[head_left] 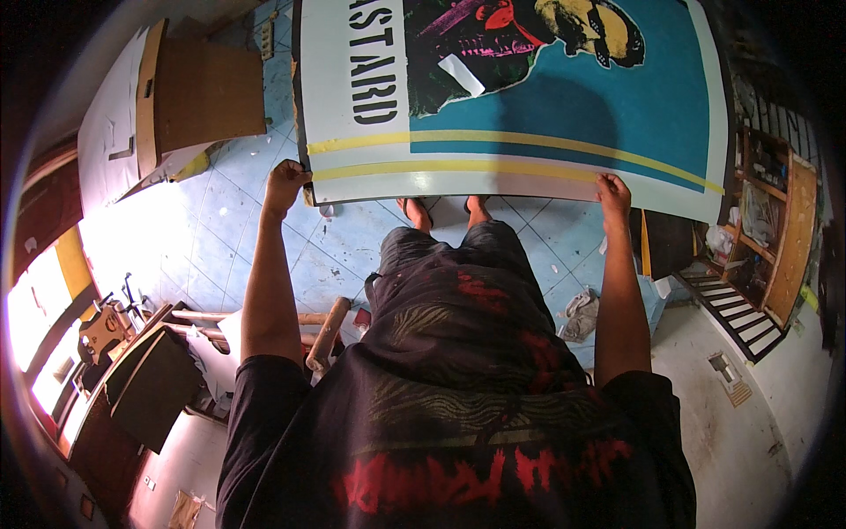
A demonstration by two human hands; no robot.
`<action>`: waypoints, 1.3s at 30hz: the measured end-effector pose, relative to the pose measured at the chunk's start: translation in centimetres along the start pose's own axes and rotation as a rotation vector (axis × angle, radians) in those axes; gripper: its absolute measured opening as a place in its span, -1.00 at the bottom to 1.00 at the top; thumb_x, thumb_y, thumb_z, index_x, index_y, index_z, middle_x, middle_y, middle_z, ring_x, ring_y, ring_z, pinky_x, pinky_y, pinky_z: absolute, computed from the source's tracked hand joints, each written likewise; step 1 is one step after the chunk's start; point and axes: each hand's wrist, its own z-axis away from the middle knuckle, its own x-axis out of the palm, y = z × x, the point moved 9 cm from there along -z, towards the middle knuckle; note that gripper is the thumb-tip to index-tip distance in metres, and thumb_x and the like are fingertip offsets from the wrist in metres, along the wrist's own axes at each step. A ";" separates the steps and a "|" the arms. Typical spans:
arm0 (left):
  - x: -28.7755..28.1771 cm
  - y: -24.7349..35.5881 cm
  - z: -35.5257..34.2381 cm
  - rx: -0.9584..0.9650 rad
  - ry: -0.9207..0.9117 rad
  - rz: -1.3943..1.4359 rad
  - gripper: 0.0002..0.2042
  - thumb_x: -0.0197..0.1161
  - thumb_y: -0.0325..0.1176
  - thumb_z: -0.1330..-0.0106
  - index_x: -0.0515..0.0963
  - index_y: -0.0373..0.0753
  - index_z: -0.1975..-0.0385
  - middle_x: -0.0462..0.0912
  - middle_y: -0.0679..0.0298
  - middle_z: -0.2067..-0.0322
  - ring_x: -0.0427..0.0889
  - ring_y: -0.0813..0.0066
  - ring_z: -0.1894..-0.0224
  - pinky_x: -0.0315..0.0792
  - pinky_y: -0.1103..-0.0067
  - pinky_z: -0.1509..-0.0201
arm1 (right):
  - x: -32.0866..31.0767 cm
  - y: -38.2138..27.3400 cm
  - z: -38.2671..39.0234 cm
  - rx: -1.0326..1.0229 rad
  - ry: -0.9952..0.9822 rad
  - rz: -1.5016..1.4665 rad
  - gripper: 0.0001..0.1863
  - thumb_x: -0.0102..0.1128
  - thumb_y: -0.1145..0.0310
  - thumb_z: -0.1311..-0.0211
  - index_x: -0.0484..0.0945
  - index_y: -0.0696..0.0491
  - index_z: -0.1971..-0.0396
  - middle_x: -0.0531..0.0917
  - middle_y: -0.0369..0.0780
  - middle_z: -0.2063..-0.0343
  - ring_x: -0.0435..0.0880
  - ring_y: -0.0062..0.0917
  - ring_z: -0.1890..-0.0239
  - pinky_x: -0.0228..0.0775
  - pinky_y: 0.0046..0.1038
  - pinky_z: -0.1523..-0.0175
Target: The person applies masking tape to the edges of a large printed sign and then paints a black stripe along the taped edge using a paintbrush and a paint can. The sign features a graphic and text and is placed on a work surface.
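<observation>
The head view looks straight down on a person standing on a pale blue tiled floor (220,229), both arms stretched forward to a large printed poster board (529,115). The left hand (286,183) is curled shut around the board's near left corner, and the right hand (612,192) grips the near edge toward its right end, fingers wrapped over the rim. The board is held flat and level above the floor, not resting on anything that shows (its far end runs out of the picture at the top). Two strips of yellow tape (493,139) cross it parallel to the near edge.

To the left, a brown cardboard sheet (203,88) lies on the tiles beside a white panel. A crumpled grey rag (577,316) sits near the person's right foot, and a wooden shelf unit (775,238) stands at the right edge.

By my reading the board is mid-carry: lifted and taped, not yet set down anywhere.
</observation>
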 end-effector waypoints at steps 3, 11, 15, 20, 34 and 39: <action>0.1 0.6 0.3 -0.012 0.014 -0.033 -0.86 0.28 -0.55 -0.11 0.42 -0.28 0.45 0.57 0.32 0.50 0.53 0.61 0.44 0.44 0.66 0.28 | -0.2 0.3 -0.1 -0.003 0.029 0.009 -0.83 0.24 0.27 -0.19 0.55 0.06 0.36 0.53 -0.36 0.49 0.46 -0.71 0.46 0.36 -0.63 0.40; -0.1 -0.3 -0.2 0.003 0.007 -0.022 -0.86 0.28 -0.55 -0.11 0.42 -0.28 0.46 0.56 0.32 0.51 0.52 0.62 0.44 0.43 0.66 0.30 | -0.1 0.6 -0.4 0.021 -0.003 0.044 -0.86 0.26 0.29 -0.18 0.58 0.00 0.32 0.60 -0.43 0.40 0.50 -0.75 0.38 0.35 -0.63 0.33; -0.1 0.0 -0.1 0.015 0.019 -0.037 -0.86 0.29 -0.55 -0.10 0.42 -0.28 0.47 0.54 0.33 0.52 0.51 0.62 0.46 0.43 0.66 0.31 | 0.0 0.2 -0.1 0.031 0.015 0.038 -0.86 0.26 0.29 -0.17 0.58 0.00 0.33 0.60 -0.43 0.40 0.50 -0.75 0.36 0.35 -0.63 0.32; 0.1 0.5 0.1 0.016 0.025 -0.047 -0.86 0.28 -0.56 -0.10 0.42 -0.30 0.46 0.55 0.32 0.52 0.51 0.61 0.46 0.43 0.66 0.32 | 0.1 0.0 0.0 0.002 0.009 0.052 -0.79 0.24 0.25 -0.19 0.55 0.08 0.32 0.56 -0.34 0.44 0.49 -0.68 0.40 0.39 -0.59 0.34; -0.8 0.0 -0.2 0.052 0.133 -0.295 -0.77 0.34 -0.44 0.05 0.45 -0.34 0.42 0.59 0.21 0.54 0.56 0.50 0.50 0.45 0.56 0.38 | 0.3 -0.2 -0.1 0.014 0.017 0.065 -0.79 0.25 0.28 -0.19 0.56 0.09 0.28 0.61 -0.32 0.36 0.55 -0.65 0.33 0.43 -0.57 0.32; 0.6 6.1 2.0 0.180 0.264 -0.747 -0.75 0.29 -0.39 0.01 0.48 -0.26 0.32 0.58 0.14 0.44 0.59 0.16 0.37 0.48 0.35 0.27 | -0.1 0.0 0.0 0.024 0.020 0.058 -0.80 0.25 0.29 -0.19 0.57 0.08 0.27 0.61 -0.33 0.38 0.55 -0.65 0.33 0.42 -0.56 0.32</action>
